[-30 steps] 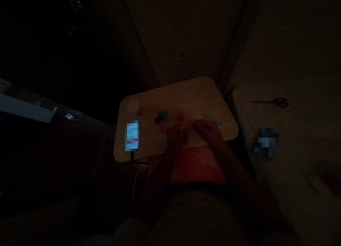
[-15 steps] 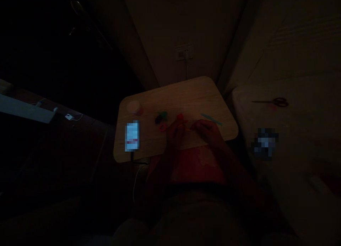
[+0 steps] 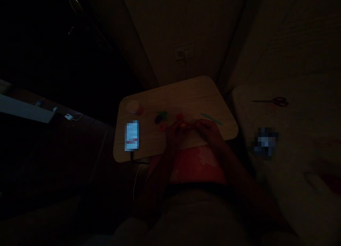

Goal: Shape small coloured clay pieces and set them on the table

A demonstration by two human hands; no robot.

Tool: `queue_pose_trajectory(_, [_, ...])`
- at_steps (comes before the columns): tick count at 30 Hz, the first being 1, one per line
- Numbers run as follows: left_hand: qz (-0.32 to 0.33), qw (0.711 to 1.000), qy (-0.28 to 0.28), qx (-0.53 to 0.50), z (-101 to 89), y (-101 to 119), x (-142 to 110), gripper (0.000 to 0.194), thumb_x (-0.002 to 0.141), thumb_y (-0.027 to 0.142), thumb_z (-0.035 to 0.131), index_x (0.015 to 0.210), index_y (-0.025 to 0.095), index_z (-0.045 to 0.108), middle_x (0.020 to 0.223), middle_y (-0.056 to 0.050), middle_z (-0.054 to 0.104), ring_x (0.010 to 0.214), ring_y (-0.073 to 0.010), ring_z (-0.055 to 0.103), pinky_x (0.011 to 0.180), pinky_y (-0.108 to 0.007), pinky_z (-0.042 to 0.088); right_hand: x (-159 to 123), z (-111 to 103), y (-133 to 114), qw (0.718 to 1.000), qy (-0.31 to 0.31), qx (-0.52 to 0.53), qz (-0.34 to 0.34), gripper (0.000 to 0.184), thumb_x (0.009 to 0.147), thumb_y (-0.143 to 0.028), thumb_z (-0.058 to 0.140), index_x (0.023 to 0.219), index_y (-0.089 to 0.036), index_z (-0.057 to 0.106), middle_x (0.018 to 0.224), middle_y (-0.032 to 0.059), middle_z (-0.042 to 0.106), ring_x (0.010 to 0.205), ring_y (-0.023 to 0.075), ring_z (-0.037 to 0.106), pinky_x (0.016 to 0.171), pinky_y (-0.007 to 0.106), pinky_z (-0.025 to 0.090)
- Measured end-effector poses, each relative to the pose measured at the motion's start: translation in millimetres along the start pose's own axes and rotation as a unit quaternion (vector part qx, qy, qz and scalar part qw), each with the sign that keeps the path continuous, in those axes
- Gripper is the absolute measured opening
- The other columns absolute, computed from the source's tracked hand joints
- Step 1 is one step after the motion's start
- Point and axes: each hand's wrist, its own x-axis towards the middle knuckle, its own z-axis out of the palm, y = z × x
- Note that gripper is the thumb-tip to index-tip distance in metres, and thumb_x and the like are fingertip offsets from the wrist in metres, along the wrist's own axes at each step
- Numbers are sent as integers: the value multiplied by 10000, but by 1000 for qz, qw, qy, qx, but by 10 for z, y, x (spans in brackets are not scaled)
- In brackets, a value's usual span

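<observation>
In the dim light, my left hand (image 3: 173, 133) is closed at the near part of the small wooden table, with a small orange lump (image 3: 183, 125) at its fingertips. My right hand (image 3: 207, 129) faces it, fingers pinched together close to the lump; whatever lies in that pinch is too dark to make out. Just beyond my left hand sits a red lump (image 3: 180, 116). To its left lie an orange-red ring-shaped piece (image 3: 162, 126), a dark piece (image 3: 158, 119) and a green piece (image 3: 163, 114). A flat teal stick (image 3: 211, 118) lies beyond my right hand.
A lidded tub (image 3: 133, 107) and a lit, blurred phone-like screen (image 3: 131, 136) are on the left of the table (image 3: 191, 91). A cable runs from the screen over the near edge. Scissors (image 3: 270, 101) and a blurred object (image 3: 265, 142) lie on the pale surface at right.
My left fingers have shifted around the orange lump, which was hidden half a second ago and shows again now. The hands' tips are closer together; the pieces on the table have stayed put.
</observation>
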Motion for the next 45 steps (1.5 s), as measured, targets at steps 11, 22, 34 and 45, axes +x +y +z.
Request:
queue_pose_trajectory(11, [17, 998, 2, 66, -45, 94, -17, 588, 968, 664, 609, 661, 169, 692, 576, -4, 600, 528, -119, 513, 536, -246, 407, -1, 1, -46, 1000, -4, -20, -5, 335, 886, -540, 749, 751, -236, 791, 804, 40, 783, 768, 205, 682, 790, 340, 527])
queue_pose_trajectory(22, [0, 998, -1, -59, 40, -60, 31, 562, 983, 687, 602, 1184, 184, 750, 890, -67, 764, 623, -140, 649, 572, -257, 531, 7, -4, 5, 1000, -6, -16, -12, 380, 888, -584, 743, 769, -226, 787, 810, 43, 787, 787, 212, 696, 814, 346, 539])
queue_pose_trajectory(34, [-22, 999, 38, -11, -21, 12, 29, 380, 874, 550, 783, 907, 172, 796, 817, -83, 811, 676, -196, 734, 655, -306, 592, 1, 0, -17, 1000, -6, -22, -9, 404, 883, -603, 734, 736, -227, 762, 789, 50, 773, 770, 218, 683, 779, 355, 535])
queue_pose_trajectory(45, [-8, 999, 34, 37, -24, 46, -5, 582, 948, 715, 610, 678, 200, 605, 536, 18, 518, 505, -121, 451, 508, -260, 388, -11, 3, -59, 999, -4, -44, -1, 365, 892, -555, 730, 739, -226, 767, 769, 38, 747, 744, 202, 653, 756, 340, 516])
